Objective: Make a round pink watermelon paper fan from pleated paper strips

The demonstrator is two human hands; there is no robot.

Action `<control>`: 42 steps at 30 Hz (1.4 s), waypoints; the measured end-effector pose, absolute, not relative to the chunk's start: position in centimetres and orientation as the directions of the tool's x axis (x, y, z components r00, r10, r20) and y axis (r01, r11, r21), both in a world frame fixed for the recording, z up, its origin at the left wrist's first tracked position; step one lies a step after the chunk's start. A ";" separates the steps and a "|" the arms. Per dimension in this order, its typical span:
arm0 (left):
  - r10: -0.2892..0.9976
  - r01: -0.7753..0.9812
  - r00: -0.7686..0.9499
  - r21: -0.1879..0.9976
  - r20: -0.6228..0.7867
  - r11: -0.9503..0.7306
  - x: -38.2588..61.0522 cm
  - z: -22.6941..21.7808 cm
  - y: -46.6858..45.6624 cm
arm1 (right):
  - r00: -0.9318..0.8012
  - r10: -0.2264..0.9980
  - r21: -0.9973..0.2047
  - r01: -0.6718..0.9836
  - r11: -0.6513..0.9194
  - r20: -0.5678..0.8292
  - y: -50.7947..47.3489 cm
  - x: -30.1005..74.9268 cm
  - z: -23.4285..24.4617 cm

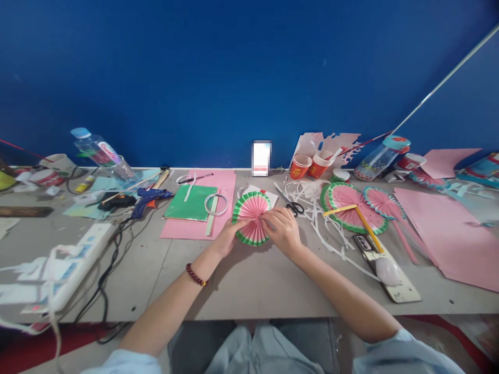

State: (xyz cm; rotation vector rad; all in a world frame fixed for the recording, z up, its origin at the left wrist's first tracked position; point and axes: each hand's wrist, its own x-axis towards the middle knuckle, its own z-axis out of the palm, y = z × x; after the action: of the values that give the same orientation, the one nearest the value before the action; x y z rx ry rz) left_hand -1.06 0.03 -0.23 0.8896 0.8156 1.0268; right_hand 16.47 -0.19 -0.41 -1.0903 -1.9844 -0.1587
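A round pleated paper fan [255, 205], pink in the middle with a white ring and green rim, is held upright a little above the table. My left hand [230, 236] grips its lower left side, thumb laid over the pleats toward the centre and the other fingers hidden behind. My right hand [284, 228] is closed at the fan's centre and right side, fingertips pinching the folds. Behind the fan lies a white card [268, 195], partly covered. Black-handled scissors [295, 208] rest just beyond my right hand.
Left are a green paper pack [191, 202], a tape roll [216, 204], a blue glue gun [146, 200] with cables and a power strip [83, 265]. Right are paper strips [307, 192], finished watermelon fans [351, 202], a phone [390, 272], pink sheets [452, 234] and red paper cups [300, 166].
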 end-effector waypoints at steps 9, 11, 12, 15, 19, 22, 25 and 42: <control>0.939 -0.371 0.299 0.886 -0.172 0.280 -1.1 -0.1 0.1 | -0.221 0.632 -0.293 0.742 0.603 0.742 -0.2 16.5 -0.6; 0.940 -0.380 0.295 0.882 -0.170 0.279 -1.2 -0.1 0.1 | -0.210 0.623 -0.294 0.740 0.604 0.753 -0.2 16.4 -0.6; 0.940 -0.384 0.294 0.879 -0.173 0.282 -1.2 -0.1 0.1 | -0.206 0.618 -0.293 0.740 0.605 0.758 -0.2 16.4 -0.6; 0.937 -0.396 0.290 0.868 -0.192 0.301 -1.2 -0.1 0.1 | -0.200 0.612 -0.288 0.743 0.604 0.765 -0.2 16.4 -0.4; 0.930 -0.397 0.304 0.859 -0.209 0.323 -1.2 -0.1 0.1 | -0.198 0.614 -0.288 0.747 0.599 0.764 -0.2 16.5 -0.4; 0.928 -0.393 0.306 0.859 -0.212 0.326 -1.3 -0.2 0.1 | -0.211 0.614 -0.285 0.742 0.607 0.760 -0.2 16.5 -0.4; 0.928 -0.393 0.314 0.863 -0.200 0.319 -1.3 -0.3 0.2 | -0.231 0.608 -0.274 0.735 0.621 0.759 -0.2 16.3 -0.4; 0.975 -0.185 0.191 0.971 -0.113 0.149 -0.7 -0.5 -0.1 | -0.274 0.620 -0.217 0.771 0.598 0.735 -0.2 16.1 -0.5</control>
State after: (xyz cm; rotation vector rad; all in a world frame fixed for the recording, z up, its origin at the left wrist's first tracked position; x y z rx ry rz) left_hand -0.75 -0.14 -0.53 1.0486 0.9942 1.0701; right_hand 16.11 -0.20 -0.51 -1.1033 -1.9936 -0.2304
